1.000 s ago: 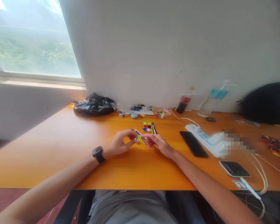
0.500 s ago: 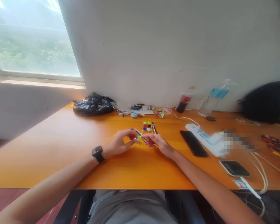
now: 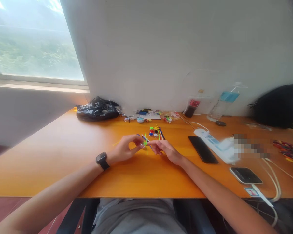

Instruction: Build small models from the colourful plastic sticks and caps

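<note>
My left hand (image 3: 127, 148) has its thumb and fingertips pinched on a small bright green piece with a thin green stick (image 3: 146, 149) through or on it. The stick stands nearly upright, and the piece is too small to make out fully. From the other side, my right hand (image 3: 168, 151) points its index finger at the green piece, with the fingertip on or very near it. Its other fingers are loosely bent. Just behind my fingertips lie blue and white thin sticks (image 3: 150, 147), partly hidden. Small pots with coloured lids (image 3: 153, 132) sit beyond them.
A black plastic bag (image 3: 97, 110) and small parts in a clear bag (image 3: 170, 117) lie along the wall. To the right are a black phone (image 3: 202, 149), a white power strip (image 3: 213, 144), a water bottle (image 3: 223, 102), and a white-edged device (image 3: 245, 175) with a cable.
The green stick has turned from a rightward lean to nearly upright, its top tipping slightly left. Both hands keep almost the same place.
</note>
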Motion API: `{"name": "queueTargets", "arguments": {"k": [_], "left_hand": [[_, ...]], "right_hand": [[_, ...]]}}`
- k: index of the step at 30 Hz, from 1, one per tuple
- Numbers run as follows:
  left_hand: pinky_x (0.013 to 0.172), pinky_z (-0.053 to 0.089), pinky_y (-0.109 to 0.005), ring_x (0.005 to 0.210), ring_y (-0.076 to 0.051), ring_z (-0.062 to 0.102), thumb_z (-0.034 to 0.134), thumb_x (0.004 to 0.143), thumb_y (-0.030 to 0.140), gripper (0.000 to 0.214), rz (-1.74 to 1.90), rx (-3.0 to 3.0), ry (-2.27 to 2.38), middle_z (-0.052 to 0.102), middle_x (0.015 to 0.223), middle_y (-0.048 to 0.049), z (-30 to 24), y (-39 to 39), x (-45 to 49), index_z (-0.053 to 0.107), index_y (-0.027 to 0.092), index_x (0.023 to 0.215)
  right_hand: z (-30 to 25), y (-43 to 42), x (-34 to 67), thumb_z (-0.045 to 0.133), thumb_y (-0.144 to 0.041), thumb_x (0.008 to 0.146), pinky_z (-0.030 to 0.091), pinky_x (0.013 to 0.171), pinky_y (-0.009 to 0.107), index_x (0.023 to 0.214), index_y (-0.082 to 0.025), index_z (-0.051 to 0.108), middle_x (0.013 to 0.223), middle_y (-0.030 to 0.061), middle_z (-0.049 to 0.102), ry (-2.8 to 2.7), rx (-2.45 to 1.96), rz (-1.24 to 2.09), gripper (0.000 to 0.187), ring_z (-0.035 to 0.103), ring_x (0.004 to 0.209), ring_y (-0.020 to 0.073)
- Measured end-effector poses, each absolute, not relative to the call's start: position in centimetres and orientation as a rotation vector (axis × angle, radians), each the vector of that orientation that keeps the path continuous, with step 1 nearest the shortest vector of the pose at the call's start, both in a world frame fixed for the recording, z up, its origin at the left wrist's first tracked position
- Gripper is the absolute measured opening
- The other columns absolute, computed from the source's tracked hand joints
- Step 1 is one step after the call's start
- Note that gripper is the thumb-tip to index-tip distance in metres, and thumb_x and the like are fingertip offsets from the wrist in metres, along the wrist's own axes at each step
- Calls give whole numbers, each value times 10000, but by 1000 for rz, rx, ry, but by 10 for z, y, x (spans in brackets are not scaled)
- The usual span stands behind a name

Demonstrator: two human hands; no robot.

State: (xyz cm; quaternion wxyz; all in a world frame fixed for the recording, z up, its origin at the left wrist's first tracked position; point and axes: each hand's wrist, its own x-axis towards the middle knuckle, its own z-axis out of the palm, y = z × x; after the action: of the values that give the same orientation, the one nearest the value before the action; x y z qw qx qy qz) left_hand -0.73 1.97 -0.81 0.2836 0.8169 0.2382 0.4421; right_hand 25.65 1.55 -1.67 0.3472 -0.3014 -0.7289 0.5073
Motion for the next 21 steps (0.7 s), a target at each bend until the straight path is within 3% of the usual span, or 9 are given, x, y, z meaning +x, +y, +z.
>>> {"name": "queueTargets", "arguments": {"k": [21], "left_hand": [[800, 579, -299, 837, -159, 692, 670, 998, 305, 146, 1166, 2210, 662, 748, 944, -59, -9, 20, -8, 689, 180, 1071]], "right_hand": [[-16, 15, 255, 447, -672, 1045, 337, 596, 280, 1274, -133, 750, 744, 19, 564, -1904, -813, 1329, 659, 442, 637, 135]]}}
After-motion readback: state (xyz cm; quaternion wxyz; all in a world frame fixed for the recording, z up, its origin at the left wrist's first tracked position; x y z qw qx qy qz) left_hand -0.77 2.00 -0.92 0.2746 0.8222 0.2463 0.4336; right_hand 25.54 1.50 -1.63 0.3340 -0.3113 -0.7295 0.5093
